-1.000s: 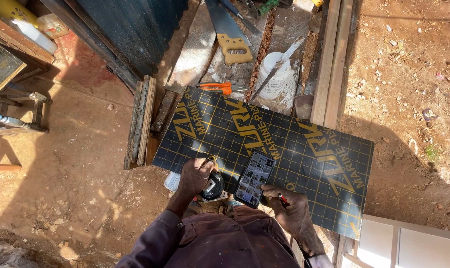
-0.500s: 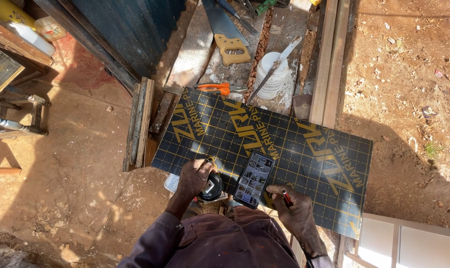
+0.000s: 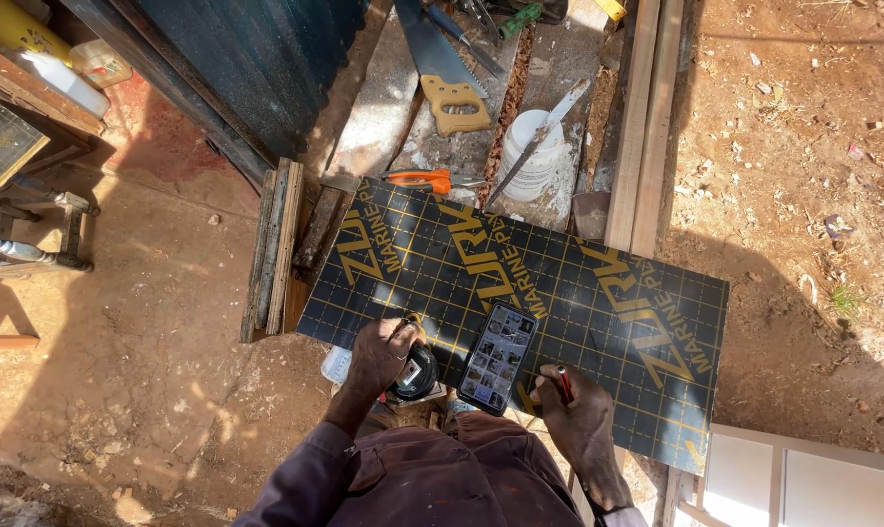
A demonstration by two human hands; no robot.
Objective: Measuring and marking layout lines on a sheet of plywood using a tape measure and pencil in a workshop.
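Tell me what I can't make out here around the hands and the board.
Head view only:
- Tape measure: mostly covered by the left hand; its reading is too small.
- Pencil: its tip is hidden in the right hand; no mark on the board can be seen.
- Phone screen: too small to tell.
- Board's near edge: hidden by the person's body.
- White panel: cut off by the frame's bottom-right edge.

Open-air carpentry yard on bare red earth: handsaw [image 3: 440, 73] and orange-handled cutter [image 3: 424, 181] on a dusty worktop [image 3: 383, 107] at the far side, timber lengths [image 3: 645, 117] to the right, stacked offcuts [image 3: 274, 249] left, dark gridded plywood sheet [image 3: 559, 303] near.
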